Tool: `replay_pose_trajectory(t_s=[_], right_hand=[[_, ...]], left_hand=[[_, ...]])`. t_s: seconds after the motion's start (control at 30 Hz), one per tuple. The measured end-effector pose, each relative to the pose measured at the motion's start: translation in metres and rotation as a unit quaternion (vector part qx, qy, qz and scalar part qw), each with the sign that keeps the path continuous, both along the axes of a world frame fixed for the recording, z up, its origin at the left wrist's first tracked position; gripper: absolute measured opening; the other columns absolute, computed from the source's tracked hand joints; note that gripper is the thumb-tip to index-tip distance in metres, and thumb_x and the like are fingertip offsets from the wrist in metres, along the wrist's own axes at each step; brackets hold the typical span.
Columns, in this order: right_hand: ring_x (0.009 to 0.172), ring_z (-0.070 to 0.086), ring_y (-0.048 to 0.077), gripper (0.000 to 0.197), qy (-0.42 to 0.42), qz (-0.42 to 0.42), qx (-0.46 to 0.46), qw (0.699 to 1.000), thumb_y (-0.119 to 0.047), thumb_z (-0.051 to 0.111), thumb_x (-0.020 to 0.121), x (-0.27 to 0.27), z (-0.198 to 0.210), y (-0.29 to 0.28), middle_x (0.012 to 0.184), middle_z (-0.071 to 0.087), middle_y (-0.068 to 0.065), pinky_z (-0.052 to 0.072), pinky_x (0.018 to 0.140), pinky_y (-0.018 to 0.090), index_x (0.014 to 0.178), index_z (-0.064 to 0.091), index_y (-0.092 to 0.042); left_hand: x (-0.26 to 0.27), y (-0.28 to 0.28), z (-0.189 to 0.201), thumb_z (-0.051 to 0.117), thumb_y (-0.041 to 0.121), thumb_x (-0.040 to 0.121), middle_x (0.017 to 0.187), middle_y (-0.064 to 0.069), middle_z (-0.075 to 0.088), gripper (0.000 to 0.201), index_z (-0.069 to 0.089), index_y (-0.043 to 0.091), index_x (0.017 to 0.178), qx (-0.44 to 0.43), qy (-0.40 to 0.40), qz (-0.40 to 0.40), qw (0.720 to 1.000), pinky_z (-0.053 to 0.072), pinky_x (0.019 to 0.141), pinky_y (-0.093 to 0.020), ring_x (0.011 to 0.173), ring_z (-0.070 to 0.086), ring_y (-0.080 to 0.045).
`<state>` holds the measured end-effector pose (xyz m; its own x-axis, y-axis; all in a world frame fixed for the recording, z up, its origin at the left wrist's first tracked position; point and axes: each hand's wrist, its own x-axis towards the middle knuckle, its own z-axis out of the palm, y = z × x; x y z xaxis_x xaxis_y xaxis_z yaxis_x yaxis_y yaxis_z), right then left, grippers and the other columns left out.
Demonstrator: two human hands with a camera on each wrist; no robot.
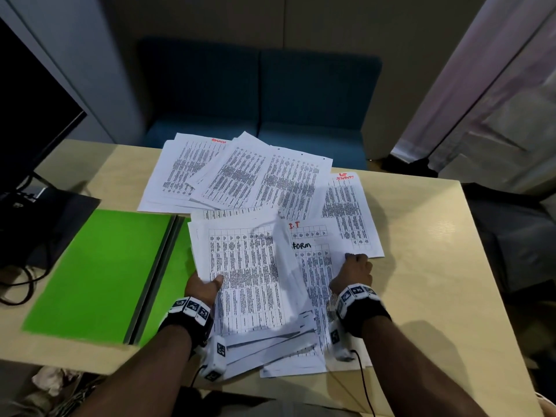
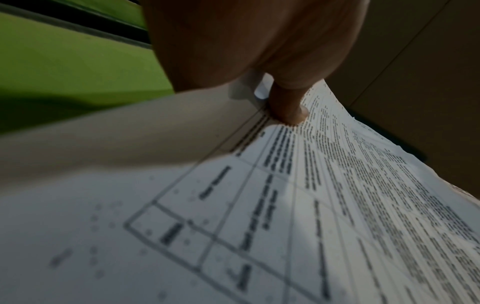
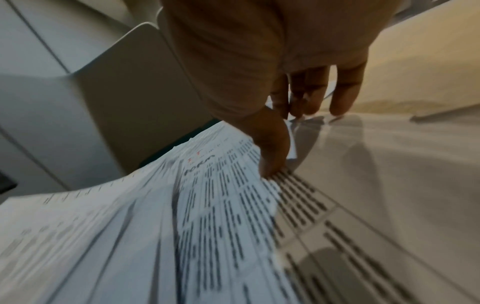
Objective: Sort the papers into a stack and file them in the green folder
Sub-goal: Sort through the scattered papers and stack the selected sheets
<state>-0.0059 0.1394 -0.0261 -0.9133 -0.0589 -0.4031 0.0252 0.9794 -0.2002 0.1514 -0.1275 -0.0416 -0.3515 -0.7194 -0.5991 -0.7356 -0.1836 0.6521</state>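
White printed papers (image 1: 252, 182) lie fanned across the beige table (image 1: 427, 236). An open green folder (image 1: 99, 272) lies flat at the left. My left hand (image 1: 204, 285) holds the left edge of a lifted bundle of table-printed sheets (image 1: 249, 272), thumb on top; the left wrist view shows the thumb (image 2: 288, 107) pressing the sheets (image 2: 337, 195). My right hand (image 1: 353, 273) pinches the right edge of sheets marked in black handwriting (image 1: 313, 260). In the right wrist view its thumb (image 3: 272, 148) presses those raised sheets (image 3: 207, 205) and the fingers (image 3: 311, 92) curl behind.
A dark monitor (image 1: 27, 115) with its stand and cables (image 1: 18, 284) sits at the far left. A blue sofa (image 1: 258, 94) stands behind the table. More sheets (image 1: 285, 353) lie near the front edge between my wrists.
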Motion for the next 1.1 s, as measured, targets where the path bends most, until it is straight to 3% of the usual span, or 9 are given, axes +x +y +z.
replay_pose_trajectory(t_s=[0.23,0.3,0.4,0.47,0.53,0.63,0.83,0.97,1.1], right_hand=[[0.113,0.048,0.038,0.049,-0.038,-0.076,-0.04,0.996,-0.013,0.072,0.071,-0.012,-0.004,-0.005,0.122,0.046,0.02,0.043,0.095,0.04,0.115,0.054,-0.005],[0.107,0.053,0.039,0.046,-0.026,-0.11,-0.066,0.991,-0.011,0.07,0.072,-0.008,-0.003,-0.007,0.121,0.045,0.02,0.049,0.092,0.042,0.113,0.052,-0.004],[0.106,0.056,0.041,0.063,-0.023,-0.156,-0.148,0.976,-0.005,0.072,0.071,-0.004,0.002,-0.011,0.125,0.043,0.02,0.051,0.09,0.043,0.125,0.039,-0.003],[0.103,0.06,0.038,0.059,-0.037,-0.137,-0.167,0.976,-0.008,0.071,0.074,-0.003,0.006,-0.015,0.12,0.054,0.021,0.052,0.086,0.039,0.124,0.04,-0.002],[0.086,0.064,0.033,0.031,-0.013,-0.081,-0.155,0.984,-0.015,0.062,0.083,0.0,0.01,-0.018,0.105,0.064,0.019,0.055,0.076,0.038,0.109,0.048,-0.004],[0.084,0.065,0.035,0.017,0.015,-0.012,-0.143,0.99,-0.017,0.052,0.091,0.0,0.019,-0.016,0.096,0.066,0.02,0.05,0.067,0.035,0.102,0.049,-0.005],[0.087,0.06,0.048,0.021,0.128,-0.028,-0.166,0.977,-0.011,0.049,0.089,-0.044,0.071,0.011,0.097,0.062,0.033,0.042,0.064,0.039,0.108,0.055,-0.004],[0.092,0.059,0.05,0.029,0.231,-0.071,-0.184,0.953,-0.02,0.046,0.093,-0.077,0.116,0.026,0.103,0.061,0.036,0.045,0.072,0.044,0.106,0.057,0.003],[0.099,0.054,0.053,0.057,0.251,-0.11,-0.206,0.939,-0.038,0.037,0.086,-0.086,0.142,0.03,0.108,0.058,0.039,0.041,0.079,0.046,0.104,0.056,0.013]], left_hand=[[0.0,0.001,-0.002,0.067,0.011,0.085,0.134,-0.024,0.052,0.057,0.042,-0.007,0.134,-0.007,0.01,-0.004,1.0,0.039,0.102,-0.038,0.122,0.051,-0.038],[0.0,0.001,-0.004,0.067,0.012,0.085,0.134,-0.024,0.052,0.06,0.041,-0.007,0.135,-0.005,0.015,-0.002,1.0,0.039,0.103,-0.039,0.122,0.051,-0.038],[0.0,0.0,-0.007,0.067,0.013,0.085,0.135,-0.024,0.051,0.063,0.039,-0.006,0.137,-0.005,0.013,0.002,1.0,0.039,0.106,-0.041,0.123,0.05,-0.038],[0.0,0.0,-0.006,0.067,0.012,0.085,0.134,-0.024,0.052,0.06,0.041,-0.007,0.135,-0.012,0.012,0.001,1.0,0.039,0.104,-0.04,0.122,0.051,-0.038],[0.0,0.001,-0.004,0.067,0.012,0.085,0.134,-0.024,0.052,0.059,0.041,-0.007,0.135,-0.013,0.012,0.001,1.0,0.039,0.103,-0.039,0.122,0.051,-0.038],[0.001,0.0,-0.002,0.068,0.015,0.084,0.137,-0.024,0.049,0.066,0.037,-0.006,0.138,-0.006,0.01,0.0,1.0,0.038,0.107,-0.041,0.125,0.049,-0.039],[0.003,0.0,-0.002,0.069,0.02,0.083,0.138,-0.024,0.048,0.069,0.037,-0.005,0.139,-0.01,0.001,-0.013,1.0,0.038,0.108,-0.043,0.125,0.048,-0.038],[0.001,0.0,-0.004,0.067,0.015,0.085,0.137,-0.023,0.05,0.063,0.038,-0.006,0.138,-0.017,0.01,-0.011,1.0,0.038,0.107,-0.04,0.125,0.049,-0.038],[0.004,0.0,-0.006,0.068,0.015,0.085,0.138,-0.022,0.05,0.063,0.039,-0.005,0.138,-0.01,0.023,0.002,1.0,0.038,0.108,-0.04,0.125,0.049,-0.037]])
